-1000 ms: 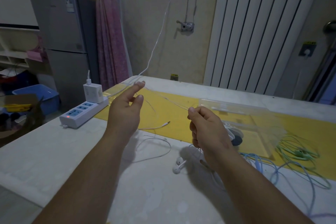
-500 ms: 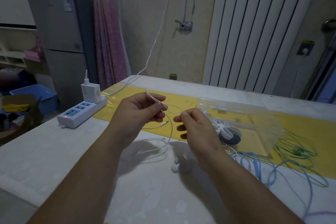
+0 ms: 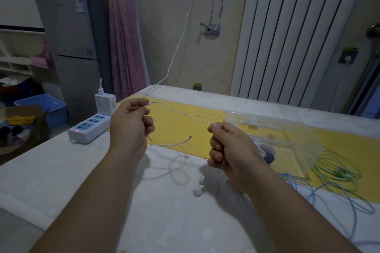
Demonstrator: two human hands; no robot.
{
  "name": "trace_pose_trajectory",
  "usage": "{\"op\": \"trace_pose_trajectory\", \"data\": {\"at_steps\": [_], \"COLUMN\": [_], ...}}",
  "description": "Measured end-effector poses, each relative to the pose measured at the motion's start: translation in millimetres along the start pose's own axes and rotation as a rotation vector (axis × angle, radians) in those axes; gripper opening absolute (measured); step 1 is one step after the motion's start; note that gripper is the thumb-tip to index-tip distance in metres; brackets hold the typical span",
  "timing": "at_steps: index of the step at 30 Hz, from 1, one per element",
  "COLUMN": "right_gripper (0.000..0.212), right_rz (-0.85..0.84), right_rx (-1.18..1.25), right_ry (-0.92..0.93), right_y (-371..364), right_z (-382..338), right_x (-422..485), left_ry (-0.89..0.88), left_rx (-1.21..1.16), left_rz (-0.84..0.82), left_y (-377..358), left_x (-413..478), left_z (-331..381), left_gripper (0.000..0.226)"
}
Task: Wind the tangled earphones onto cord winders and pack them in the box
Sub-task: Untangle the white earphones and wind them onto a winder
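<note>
- Two hands are up over the table (image 3: pixel 61 170), a little apart, and both are curled.
- One of them, the left hand (image 3: pixel 131 125), pinches the white earphone cord (image 3: pixel 185 113) between its thumb and fingers.
- Its partner, the right hand (image 3: pixel 232 150), is a fist closed round the same cord. Thin strands hang out below it.
- Between the hands the cord runs in thin lines through the air, with a small sag.
- More of this white cord lies in loose loops on the table under the hands.
- Both white earbuds (image 3: pixel 198 190) lie on the table by the right wrist.
- Its plug (image 3: pixel 188 137) rests on the yellow mat (image 3: pixel 178 127).
- Just past the right hand, the clear box (image 3: pixel 287 129) sits on the yellow mat. Something white and something dark grey show through its wall, and I cannot tell what they are.
- Near the right arm, the blue earphones (image 3: pixel 292 181) lie in a tangle on the table.
- Beside the box, the green earphones (image 3: pixel 338 172) lie in a tangle.
- At the left edge of the table sits a white power strip (image 3: pixel 88 129) with a red light on. A white charger (image 3: pixel 104 104) is plugged into it.
- Behind it stand a grey fridge (image 3: pixel 70 37) and a pink curtain (image 3: pixel 125 37).
</note>
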State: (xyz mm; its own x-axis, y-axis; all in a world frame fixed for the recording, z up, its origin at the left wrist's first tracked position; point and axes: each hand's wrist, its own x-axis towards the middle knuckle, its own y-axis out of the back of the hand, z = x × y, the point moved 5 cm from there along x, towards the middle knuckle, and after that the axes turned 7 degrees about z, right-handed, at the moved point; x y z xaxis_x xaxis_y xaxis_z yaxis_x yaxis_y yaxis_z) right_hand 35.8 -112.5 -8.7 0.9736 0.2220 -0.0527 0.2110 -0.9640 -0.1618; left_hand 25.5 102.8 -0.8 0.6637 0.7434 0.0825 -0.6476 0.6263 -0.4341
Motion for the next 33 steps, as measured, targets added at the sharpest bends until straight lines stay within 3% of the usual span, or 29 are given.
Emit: {"op": "trace_pose_trajectory", "data": {"at_steps": [8,13,20,26,33], "right_gripper": [0.021,0.020,0.023,0.022,0.023], "right_rz": [0.037,-0.038,-0.070,-0.052,-0.161], "right_rx": [-0.196,-0.222,-0.170,-0.186,-0.141], "right_ry": [0.109,0.130,0.094,0.125,0.017], "right_y": [-4.6,-14.6,-18.6,-19.4,-26.5], "right_z": [3.3,6.7,12.6,14.5,22.4], "right_x": [1.5,-1.3,1.8,1.2,0.0], "left_ry": [0.122,0.157,-0.014,0.180,0.187], "left_rx": [-0.255,-0.356,-0.053,-0.307,-0.366], "left_rz": [-0.204,-0.291,-0.421,-0.492,-0.488], "left_y": [-18.7,-24.8,-26.4,-33.2,-34.0], "left_x": [-13.1,-19.3,-25.8,-32.9,-36.7], "left_z": [0.8,0.3,-1.2,-1.1,1.6], "left_gripper": [0.036,0.036,0.040,0.045,0.050]}}
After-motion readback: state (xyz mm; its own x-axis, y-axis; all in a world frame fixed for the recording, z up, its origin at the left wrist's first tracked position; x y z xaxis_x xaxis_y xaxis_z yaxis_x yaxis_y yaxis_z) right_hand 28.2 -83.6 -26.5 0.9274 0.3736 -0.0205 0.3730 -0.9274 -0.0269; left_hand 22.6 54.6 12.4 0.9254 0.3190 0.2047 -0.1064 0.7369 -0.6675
